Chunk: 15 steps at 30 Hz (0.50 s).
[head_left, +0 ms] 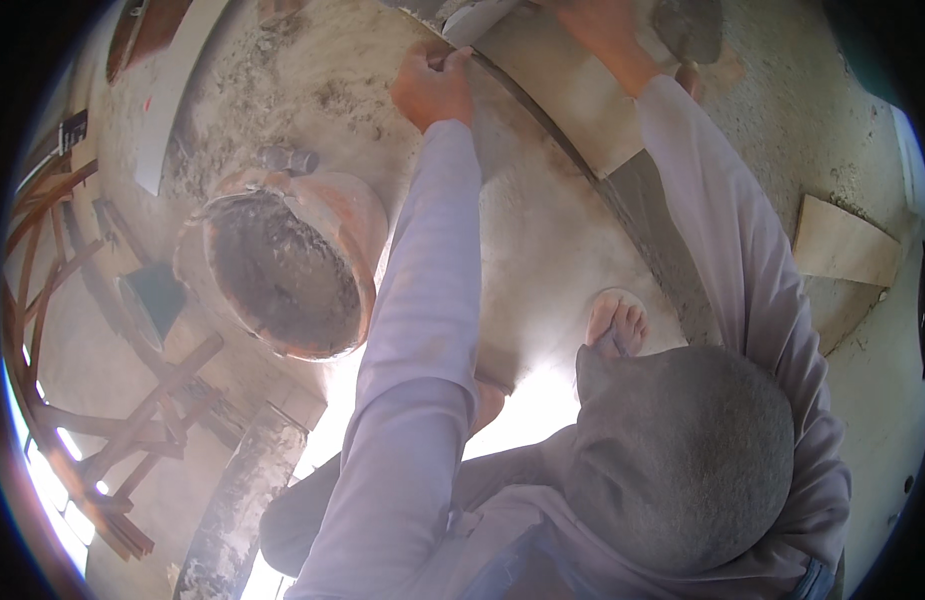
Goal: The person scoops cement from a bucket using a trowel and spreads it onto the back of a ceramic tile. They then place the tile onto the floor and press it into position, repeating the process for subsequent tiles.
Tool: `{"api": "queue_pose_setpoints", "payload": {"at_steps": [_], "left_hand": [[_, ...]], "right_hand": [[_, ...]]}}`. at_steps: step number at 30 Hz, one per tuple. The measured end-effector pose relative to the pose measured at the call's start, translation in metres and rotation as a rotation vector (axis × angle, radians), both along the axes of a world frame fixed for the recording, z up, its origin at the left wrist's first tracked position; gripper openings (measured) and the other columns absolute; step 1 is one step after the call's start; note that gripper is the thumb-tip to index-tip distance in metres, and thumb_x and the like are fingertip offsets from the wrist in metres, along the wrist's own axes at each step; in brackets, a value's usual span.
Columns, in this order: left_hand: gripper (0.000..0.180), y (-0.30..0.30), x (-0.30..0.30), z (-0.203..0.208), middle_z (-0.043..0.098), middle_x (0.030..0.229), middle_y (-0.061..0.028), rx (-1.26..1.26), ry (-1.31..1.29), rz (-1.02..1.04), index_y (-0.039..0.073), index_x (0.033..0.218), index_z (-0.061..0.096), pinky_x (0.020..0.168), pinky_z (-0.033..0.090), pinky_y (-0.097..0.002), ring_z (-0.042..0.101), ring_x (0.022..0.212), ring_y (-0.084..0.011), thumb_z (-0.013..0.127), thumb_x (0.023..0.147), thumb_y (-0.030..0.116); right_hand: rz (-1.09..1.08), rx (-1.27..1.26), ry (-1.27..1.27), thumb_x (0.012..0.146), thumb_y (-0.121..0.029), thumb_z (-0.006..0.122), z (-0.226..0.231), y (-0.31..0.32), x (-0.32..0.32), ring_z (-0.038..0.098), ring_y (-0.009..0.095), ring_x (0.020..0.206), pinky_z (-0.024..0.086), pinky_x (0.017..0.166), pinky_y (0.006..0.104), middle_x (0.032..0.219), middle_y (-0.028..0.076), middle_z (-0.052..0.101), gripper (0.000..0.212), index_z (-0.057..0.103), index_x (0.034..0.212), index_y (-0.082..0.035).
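My left hand (434,88) is at the top centre, fingers curled and thumb pressed in, beside the dark edge of a strip of laid cream tile (552,100). Whatever it pinches, if anything, is too small to make out. A pale, flat-looking piece (475,20) lies just beyond its fingertips, cut by the picture's upper rim. My right hand (607,40) reaches over the tile to the right; its fingers run out of view. Close to the right hand is a dark grey patch (687,28), perhaps wet mortar.
A mortar-crusted bucket (367,215) holding grey mix stands left of my left forearm. Wooden frames (147,420) and a green piece (152,300) are at far left. A cut tile (844,240) lies at right. My bare foot (618,320) is beside a grey strip (652,205).
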<state>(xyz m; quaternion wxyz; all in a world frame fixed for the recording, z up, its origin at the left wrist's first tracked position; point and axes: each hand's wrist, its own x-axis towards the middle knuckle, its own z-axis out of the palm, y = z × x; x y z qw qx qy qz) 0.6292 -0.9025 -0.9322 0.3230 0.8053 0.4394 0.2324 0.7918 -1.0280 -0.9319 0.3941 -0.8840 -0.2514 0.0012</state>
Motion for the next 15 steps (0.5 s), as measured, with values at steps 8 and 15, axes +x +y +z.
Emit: {"api": "queue_pose_setpoints", "payload": {"at_steps": [8,15], "left_hand": [[0.018,-0.021,-0.039,0.009,0.071,0.082,-0.0086,-0.183,-0.247,0.056,0.0,0.089,0.067,0.07,0.051,-0.0309,0.066,0.074,-0.0169,0.076,0.075,0.009],[0.021,-0.017,-0.005,0.027,0.07,0.079,-0.0088,-0.162,-0.339,0.034,0.001,0.09,0.069,0.068,0.05,-0.0296,0.063,0.07,-0.0159,0.078,0.075,0.013]], "right_hand": [[-0.023,-0.117,-0.125,0.079,-0.039,0.07,0.023,-0.05,0.007,0.061,0.036,0.102,0.048,0.087,0.044,0.111,0.021,0.063,0.06,0.057,0.123,-0.001],[-0.284,-0.419,0.047,0.083,-0.049,0.062,0.04,-0.161,-0.001,0.05,0.036,0.124,0.042,0.1,0.0432,0.134,0.021,0.052,0.069,0.05,0.135,-0.007]]}}
